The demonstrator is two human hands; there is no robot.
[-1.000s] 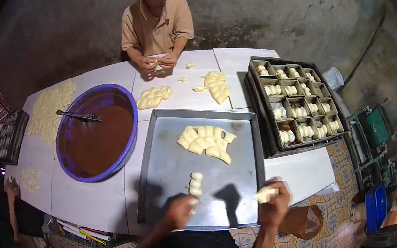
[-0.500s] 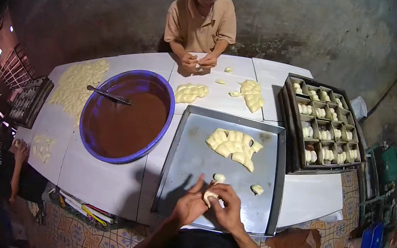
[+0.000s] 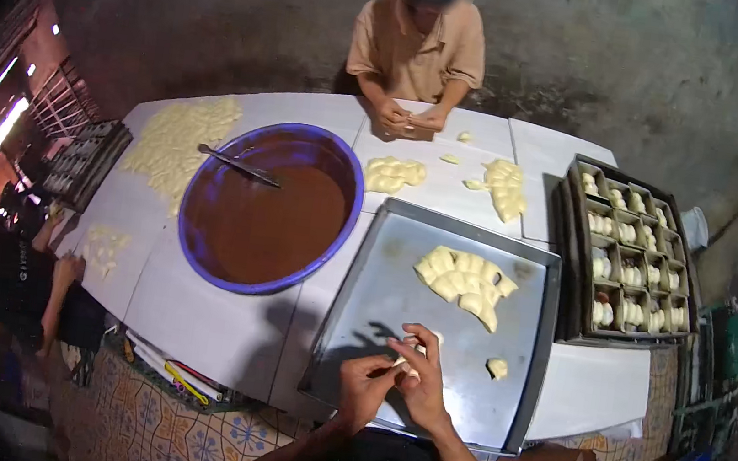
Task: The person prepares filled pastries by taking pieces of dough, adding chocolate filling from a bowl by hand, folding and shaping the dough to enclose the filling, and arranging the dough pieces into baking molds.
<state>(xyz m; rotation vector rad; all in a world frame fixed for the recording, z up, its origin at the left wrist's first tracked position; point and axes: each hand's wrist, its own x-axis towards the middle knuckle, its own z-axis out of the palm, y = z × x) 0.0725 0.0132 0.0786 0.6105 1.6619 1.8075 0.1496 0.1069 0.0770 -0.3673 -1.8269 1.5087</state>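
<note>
Over the near part of a large metal tray (image 3: 380, 287), my two hands work a small pale piece of dough (image 3: 409, 364) between them. My left hand (image 3: 363, 390) pinches its near side with thumb and fingers. My right hand (image 3: 424, 383) holds it from the right, its fingers curved over it and partly hiding it. Just past my right fingers a dough ball (image 3: 439, 339) peeks out. A scored slab of dough pieces (image 3: 464, 282) lies farther up in the tray, and a single lump (image 3: 497, 368) sits to the right.
Left of the tray stands a blue basin (image 3: 187, 250) of brown filling with a utensil (image 3: 243, 166). Stacked divided moulds (image 3: 637, 263) with dough rolls stand right. More dough (image 3: 182, 138) lies far left. A co-worker (image 3: 417, 61) handles dough opposite; another person (image 3: 23, 271) is at left.
The whole scene has shifted rightward in the picture. My left palm, spread under the dough before, has closed to a pinch, and my right fingers have lifted over the piece.
</note>
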